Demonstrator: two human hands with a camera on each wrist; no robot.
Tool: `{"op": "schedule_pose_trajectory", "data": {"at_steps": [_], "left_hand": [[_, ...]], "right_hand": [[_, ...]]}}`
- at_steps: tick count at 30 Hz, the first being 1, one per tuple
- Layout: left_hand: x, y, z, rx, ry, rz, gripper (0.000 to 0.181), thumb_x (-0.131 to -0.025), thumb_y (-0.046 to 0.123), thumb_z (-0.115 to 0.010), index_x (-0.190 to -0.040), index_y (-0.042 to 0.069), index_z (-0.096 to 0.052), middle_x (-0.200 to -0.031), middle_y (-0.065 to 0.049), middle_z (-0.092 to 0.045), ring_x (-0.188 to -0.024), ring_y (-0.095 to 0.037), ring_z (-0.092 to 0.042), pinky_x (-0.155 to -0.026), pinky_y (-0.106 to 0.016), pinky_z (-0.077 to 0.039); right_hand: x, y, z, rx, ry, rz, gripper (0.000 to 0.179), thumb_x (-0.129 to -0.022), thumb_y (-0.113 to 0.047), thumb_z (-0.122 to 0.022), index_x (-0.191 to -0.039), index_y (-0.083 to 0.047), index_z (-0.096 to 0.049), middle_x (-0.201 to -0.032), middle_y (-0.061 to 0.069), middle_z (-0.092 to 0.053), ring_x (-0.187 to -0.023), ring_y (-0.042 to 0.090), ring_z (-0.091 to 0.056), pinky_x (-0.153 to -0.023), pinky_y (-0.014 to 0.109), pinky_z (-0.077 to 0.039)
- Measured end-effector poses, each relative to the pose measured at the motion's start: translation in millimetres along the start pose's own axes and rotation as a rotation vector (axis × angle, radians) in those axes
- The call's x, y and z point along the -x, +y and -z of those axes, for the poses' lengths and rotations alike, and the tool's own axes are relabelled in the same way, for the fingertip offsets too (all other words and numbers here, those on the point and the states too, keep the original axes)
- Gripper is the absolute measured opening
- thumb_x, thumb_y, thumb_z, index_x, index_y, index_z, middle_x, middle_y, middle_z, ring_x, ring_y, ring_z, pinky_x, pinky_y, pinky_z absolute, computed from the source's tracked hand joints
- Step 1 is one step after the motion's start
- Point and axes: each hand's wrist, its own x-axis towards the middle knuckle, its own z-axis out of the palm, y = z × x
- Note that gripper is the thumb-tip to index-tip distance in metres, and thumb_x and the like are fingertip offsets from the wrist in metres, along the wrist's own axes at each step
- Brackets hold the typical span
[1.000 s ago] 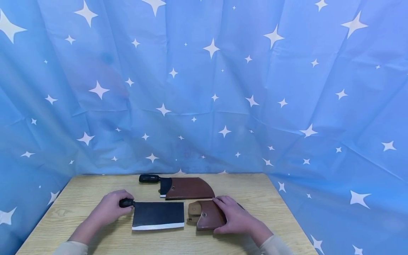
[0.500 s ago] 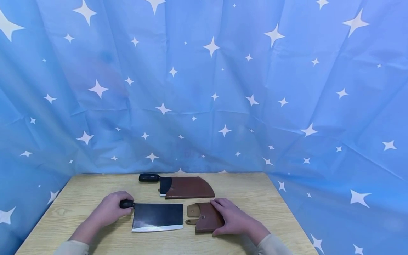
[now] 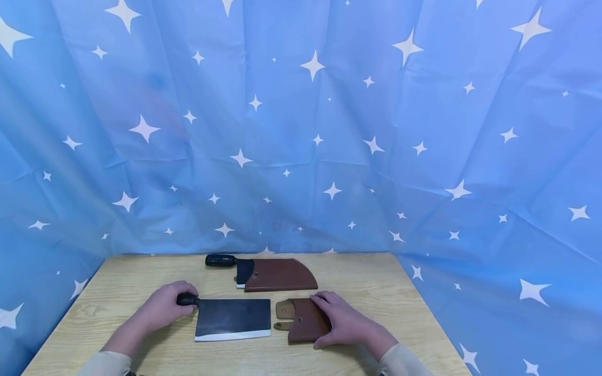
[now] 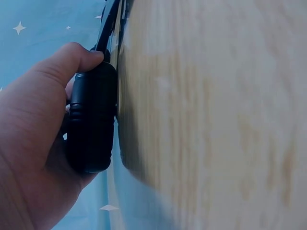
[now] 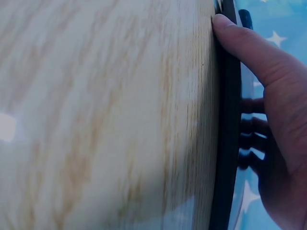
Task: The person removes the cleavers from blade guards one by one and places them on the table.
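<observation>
A cleaver [image 3: 232,316] with a dark rectangular blade and a bright edge lies flat on the table, its edge facing me. My left hand [image 3: 166,308] grips its black handle [image 4: 93,115], thumb at the collar in the left wrist view. Just right of the blade tip, a small gap apart, is a brown leather knife sheath [image 3: 307,321]. Its tan flap and snap strap point toward the blade. Across the sheath's right part lies my right hand [image 3: 348,321], thumb on the near edge and fingers on the far one. The hand hides the sheath's right end.
Behind, a second cleaver with a black handle [image 3: 220,260] lies in a brown curved sheath [image 3: 282,275]. Wooden table [image 3: 226,360] lies underneath. A blue star-patterned curtain [image 3: 291,130] hangs at the back and both sides.
The right hand has shifted the sheath slightly left and turned it a little, bringing its strap out straighter toward the blade. The left hand and cleaver have barely moved.
</observation>
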Motion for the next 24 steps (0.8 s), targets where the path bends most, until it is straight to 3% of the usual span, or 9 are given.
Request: {"op": "schedule_pose_trajectory", "data": {"at_steps": [16, 21, 24], "left_hand": [[0.1, 0.7, 3.1, 0.052, -0.017, 0.014, 0.026, -0.088, 0.016, -0.091, -0.111, 0.015, -0.079, -0.112, 0.003, -0.074, -0.105, -0.023, -0.07, -0.088, -0.046, -0.058], [-1.0, 1.6, 5.2, 0.044, -0.044, -0.007, 0.026, -0.088, 0.018, -0.091, -0.111, 0.014, -0.079, -0.109, 0.005, -0.073, -0.104, -0.022, -0.07, -0.089, -0.045, -0.059], [-2.2, 2.7, 9.0, 0.034, -0.071, -0.022, 0.028, -0.089, 0.022, -0.092, -0.112, 0.013, -0.079, -0.109, 0.005, -0.072, -0.103, -0.021, -0.069, -0.088, -0.044, -0.058]], "right_hand": [[-0.8, -2.9, 5.4, -0.02, -0.013, -0.022, 0.121, -0.079, -0.072, -0.091, -0.171, -0.012, -0.041, -0.167, 0.005, -0.044, -0.151, 0.029, -0.045, -0.12, 0.051, -0.045], [-0.1, -3.7, 4.1, -0.04, 0.002, -0.011, 0.131, -0.077, -0.079, -0.089, -0.173, -0.009, -0.035, -0.171, 0.011, -0.04, -0.155, 0.034, -0.042, -0.122, 0.056, -0.042], [-1.6, -4.8, 4.4, -0.06, 0.036, 0.001, 0.127, -0.081, -0.078, -0.085, -0.173, -0.007, -0.035, -0.172, 0.016, -0.038, -0.156, 0.037, -0.041, -0.122, 0.059, -0.041]]}}
